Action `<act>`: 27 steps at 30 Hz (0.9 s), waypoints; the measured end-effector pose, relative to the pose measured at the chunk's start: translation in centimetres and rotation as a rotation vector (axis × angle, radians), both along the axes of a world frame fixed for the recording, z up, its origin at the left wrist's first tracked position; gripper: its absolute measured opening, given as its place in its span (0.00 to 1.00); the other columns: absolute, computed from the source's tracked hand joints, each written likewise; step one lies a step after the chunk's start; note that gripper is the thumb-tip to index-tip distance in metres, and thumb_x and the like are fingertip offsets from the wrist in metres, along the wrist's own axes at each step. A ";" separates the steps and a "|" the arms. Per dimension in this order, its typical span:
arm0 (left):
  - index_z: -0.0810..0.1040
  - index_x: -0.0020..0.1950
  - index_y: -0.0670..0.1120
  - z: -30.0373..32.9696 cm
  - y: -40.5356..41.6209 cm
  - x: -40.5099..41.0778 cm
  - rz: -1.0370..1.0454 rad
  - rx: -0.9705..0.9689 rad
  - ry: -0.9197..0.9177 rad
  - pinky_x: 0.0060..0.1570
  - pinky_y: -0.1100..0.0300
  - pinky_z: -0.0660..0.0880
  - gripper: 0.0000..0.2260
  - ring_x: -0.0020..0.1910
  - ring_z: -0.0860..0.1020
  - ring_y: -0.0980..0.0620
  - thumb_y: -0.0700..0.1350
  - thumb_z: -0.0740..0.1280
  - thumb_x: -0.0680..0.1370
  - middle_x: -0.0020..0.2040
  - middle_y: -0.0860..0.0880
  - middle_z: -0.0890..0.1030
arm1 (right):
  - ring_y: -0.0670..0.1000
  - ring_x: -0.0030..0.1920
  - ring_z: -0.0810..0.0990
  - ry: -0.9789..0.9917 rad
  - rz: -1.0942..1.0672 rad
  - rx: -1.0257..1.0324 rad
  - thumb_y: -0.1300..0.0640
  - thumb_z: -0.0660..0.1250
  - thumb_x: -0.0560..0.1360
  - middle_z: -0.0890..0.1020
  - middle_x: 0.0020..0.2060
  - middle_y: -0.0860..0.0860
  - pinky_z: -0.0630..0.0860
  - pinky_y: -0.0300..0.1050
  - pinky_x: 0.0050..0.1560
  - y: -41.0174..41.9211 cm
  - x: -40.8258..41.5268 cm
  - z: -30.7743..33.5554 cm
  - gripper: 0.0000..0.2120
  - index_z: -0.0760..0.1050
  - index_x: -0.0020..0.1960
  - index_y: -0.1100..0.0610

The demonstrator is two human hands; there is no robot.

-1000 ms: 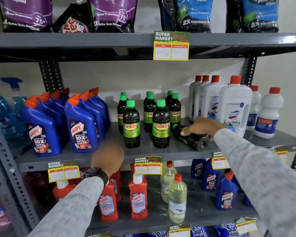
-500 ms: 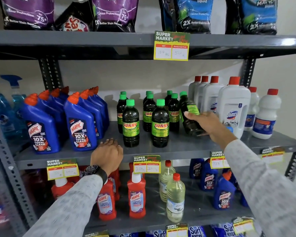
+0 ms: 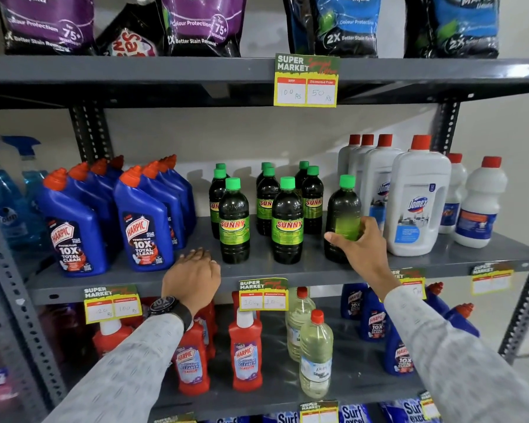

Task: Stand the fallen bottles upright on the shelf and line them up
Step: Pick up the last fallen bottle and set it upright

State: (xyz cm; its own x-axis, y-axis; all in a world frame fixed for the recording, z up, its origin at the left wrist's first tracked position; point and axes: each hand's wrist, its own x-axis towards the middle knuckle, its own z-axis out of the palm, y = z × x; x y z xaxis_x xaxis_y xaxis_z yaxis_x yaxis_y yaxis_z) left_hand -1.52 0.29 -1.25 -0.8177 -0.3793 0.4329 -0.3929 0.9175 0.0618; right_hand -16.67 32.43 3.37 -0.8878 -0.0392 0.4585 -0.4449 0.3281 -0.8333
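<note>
On the grey shelf (image 3: 287,271), right hand (image 3: 365,250) wraps round a dark green-cap bottle (image 3: 342,215), upright at the front, just right of 2 Sunny bottles (image 3: 287,221) & left of Domex (image 3: 416,199), while left hand (image 3: 193,276) lies flat w/ fingers together on the near edge.

Dark green-capped bottle (image 3: 342,218) upright on the grey shelf (image 3: 287,270)

At 3 o'clock of the front Sunny bottles (image 3: 260,221), level with them, plain green label facing out; base on the shelf.
</note>
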 end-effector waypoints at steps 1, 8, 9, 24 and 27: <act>0.74 0.72 0.41 -0.1 0.0 0.0 -0.001 -0.001 0.002 0.76 0.48 0.64 0.36 0.75 0.71 0.45 0.55 0.39 0.76 0.74 0.42 0.74 | 0.50 0.52 0.81 0.006 0.005 0.018 0.44 0.83 0.66 0.81 0.51 0.47 0.80 0.50 0.56 -0.1 0.0 0.0 0.33 0.70 0.63 0.55; 0.74 0.72 0.41 -0.2 -0.2 0.0 -0.014 0.001 0.002 0.76 0.48 0.65 0.36 0.75 0.71 0.45 0.56 0.39 0.77 0.74 0.42 0.75 | 0.52 0.59 0.81 -0.156 0.257 -0.087 0.54 0.80 0.72 0.81 0.59 0.50 0.77 0.50 0.63 0.6 -1.7 0.8 0.36 0.64 0.72 0.56; 0.74 0.72 0.41 -0.2 -0.2 0.0 -0.014 0.001 0.002 0.76 0.48 0.65 0.36 0.75 0.71 0.45 0.56 0.38 0.77 0.74 0.42 0.75 | 0.54 0.61 0.81 -0.187 0.319 -0.125 0.59 0.79 0.73 0.82 0.60 0.52 0.75 0.54 0.67 0.8 -2.1 1.0 0.35 0.65 0.74 0.57; 0.72 0.75 0.42 0.0 -0.1 0.0 -0.012 0.009 -0.008 0.78 0.48 0.62 0.37 0.77 0.69 0.46 0.56 0.38 0.77 0.76 0.42 0.72 | 0.51 0.58 0.82 -0.100 0.310 -0.059 0.53 0.82 0.69 0.83 0.58 0.49 0.78 0.52 0.63 0.2 -2.4 0.0 0.33 0.69 0.68 0.53; 0.71 0.75 0.41 0.2 0.1 0.2 -0.019 0.015 -0.014 0.78 0.47 0.61 0.37 0.77 0.68 0.45 0.55 0.38 0.76 0.76 0.42 0.72 | 0.53 0.60 0.83 -0.179 0.472 -0.216 0.66 0.73 0.74 0.85 0.57 0.51 0.74 0.60 0.70 1.3 -3.0 -0.3 0.24 0.74 0.67 0.52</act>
State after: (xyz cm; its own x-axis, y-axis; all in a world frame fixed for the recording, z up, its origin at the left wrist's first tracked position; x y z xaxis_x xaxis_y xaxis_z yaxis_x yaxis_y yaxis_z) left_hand -1.30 0.44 -1.09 -0.8309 -0.3698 0.4158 -0.3760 0.9239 0.0705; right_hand -19.66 33.72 3.07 -0.8612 -0.3742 0.3441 -0.3480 -0.0596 -0.9356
